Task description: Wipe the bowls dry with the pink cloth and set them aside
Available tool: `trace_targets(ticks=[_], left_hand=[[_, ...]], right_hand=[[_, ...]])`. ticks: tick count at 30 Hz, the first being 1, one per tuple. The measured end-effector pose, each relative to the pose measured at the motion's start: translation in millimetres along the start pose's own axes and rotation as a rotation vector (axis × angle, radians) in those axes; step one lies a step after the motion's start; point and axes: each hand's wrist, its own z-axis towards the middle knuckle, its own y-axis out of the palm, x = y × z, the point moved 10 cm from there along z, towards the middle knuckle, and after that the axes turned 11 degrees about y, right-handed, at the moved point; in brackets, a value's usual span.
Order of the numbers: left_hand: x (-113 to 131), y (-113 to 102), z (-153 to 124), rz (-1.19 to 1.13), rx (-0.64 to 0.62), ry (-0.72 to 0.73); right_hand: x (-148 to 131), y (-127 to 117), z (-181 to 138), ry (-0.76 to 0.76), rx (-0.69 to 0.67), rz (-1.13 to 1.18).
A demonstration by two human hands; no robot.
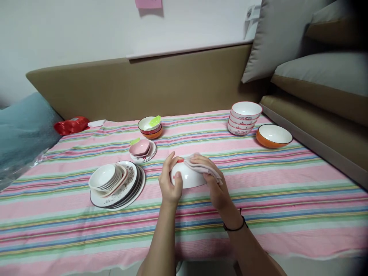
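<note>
Between my two hands a white bowl (188, 179) with red marks is held up over the striped cloth, tilted with its outer wall toward me. My left hand (170, 180) grips its left side, thumb pressed on the outer wall and fingers around the far edge. A pale pinkish wiping cloth (202, 167) lies folded against the bowl's right side. My right hand (215, 182) is closed on this cloth and presses it to the bowl. A black cord band circles my right wrist. The bowl's inside is hidden from view.
Plates (129, 191) with small bowls (103, 177) are stacked at left. Behind them stand a pink dish (139, 148) on small plates and stacked bowls (150, 133). At right are stacked white bowls (244, 122) and an orange bowl (271, 142). Cushions (319, 76) border the right side.
</note>
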Motion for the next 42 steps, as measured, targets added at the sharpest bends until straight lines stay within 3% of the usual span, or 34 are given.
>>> trace_targets(ticks=[4, 7, 9, 15, 20, 24, 26, 31, 36, 39, 42], left_hand=[[9, 1, 1, 0.011, 0.019, 0.033], [10, -2, 2, -0.033, 0.060, 0.027], [6, -5, 1, -0.071, 0.101, -0.002], [-4, -1, -4, -0.236, 0.185, -0.110], [-8, 15, -7, -0.386, 0.180, -0.226], [-42, 13, -21, -0.685, 0.456, -0.517], [-57, 14, -31, -0.728, 0.545, -0.651], [-69, 26, -54, -0.564, 0.443, -0.941], [-56, 55, -71, -0.669, 0.228, -1.192], [-57, 55, -68, -0.674, 0.223, -1.168], [-60, 46, -52, -0.631, 0.222, -0.984]], right_hand=[[50, -17, 1, 0.361, 0.201, 0.208], [82, -11, -7, 0.595, 0.238, 0.355], [77, -10, -9, 0.550, 0.249, 0.326], [23, -15, -9, 0.110, 0.320, 0.101], [16, -36, -18, 0.029, 0.552, 0.114], [11, -45, -21, 0.008, 0.611, 0.074], [7, -45, -21, -0.013, 0.602, 0.041], [2, -36, -16, -0.085, 0.486, -0.008], [7, -35, -12, -0.066, 0.414, -0.037], [11, -36, -8, -0.033, 0.397, -0.012], [21, -31, -2, 0.062, 0.356, 0.028]])
